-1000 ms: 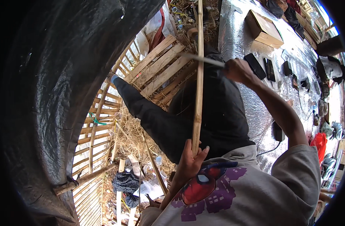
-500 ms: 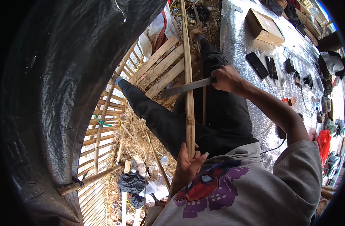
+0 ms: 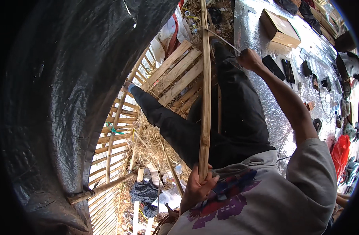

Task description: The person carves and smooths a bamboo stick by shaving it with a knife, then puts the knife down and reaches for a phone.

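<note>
A long split bamboo strip [image 3: 207, 98] runs from my waist between my spread legs toward the far end. My left hand [image 3: 196, 188] is closed round its near end, close to my shirt. Out to the right, my right hand [image 3: 250, 59] grips a long-bladed knife [image 3: 225, 41] whose handle is hidden in the fist. The blade shows nearly edge-on and reaches left to the strip's far part, where its tip end meets or crosses the strip; I cannot tell how deep it sits.
Wooden slats [image 3: 175, 76] lie beyond my left leg, above straw [image 3: 150, 143]. A bamboo slat wall [image 3: 116, 125] and black plastic sheeting [image 3: 65, 102] stand at left. On the right, silver foil matting [image 3: 277, 113] bears a cardboard box [image 3: 280, 29] and several dark devices.
My right hand has moved the knife farther along the bamboo strip, away from me, and the blade has turned nearly edge-on. My left hand keeps its grip on the near end.
</note>
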The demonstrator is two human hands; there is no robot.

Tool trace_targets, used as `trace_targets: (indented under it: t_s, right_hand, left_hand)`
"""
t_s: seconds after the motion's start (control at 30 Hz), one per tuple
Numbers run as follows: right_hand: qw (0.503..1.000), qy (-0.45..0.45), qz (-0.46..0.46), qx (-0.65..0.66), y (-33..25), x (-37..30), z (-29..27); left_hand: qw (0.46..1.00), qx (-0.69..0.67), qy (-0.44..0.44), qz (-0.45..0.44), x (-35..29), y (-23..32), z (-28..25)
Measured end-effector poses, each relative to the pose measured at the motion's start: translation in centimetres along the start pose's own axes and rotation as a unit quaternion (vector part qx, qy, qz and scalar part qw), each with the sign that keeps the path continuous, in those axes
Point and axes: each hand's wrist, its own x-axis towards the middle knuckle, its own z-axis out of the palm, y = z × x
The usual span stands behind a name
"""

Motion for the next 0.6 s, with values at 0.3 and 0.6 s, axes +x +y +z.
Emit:
trace_targets:
  t_s: [0.3,0.6]
  right_hand:
    - [0.942,-0.185,-0.277,0.043,-10.0,-16.5,-0.7]
    - [0.943,-0.152,-0.291,0.049,-9.7,-15.9,0.8]
  left_hand:
    - [0.996,-0.051,0.035,0.059,5.4,-0.6,-1.7]
    - [0.997,-0.072,0.006,0.024,3.9,-0.6,-0.6]
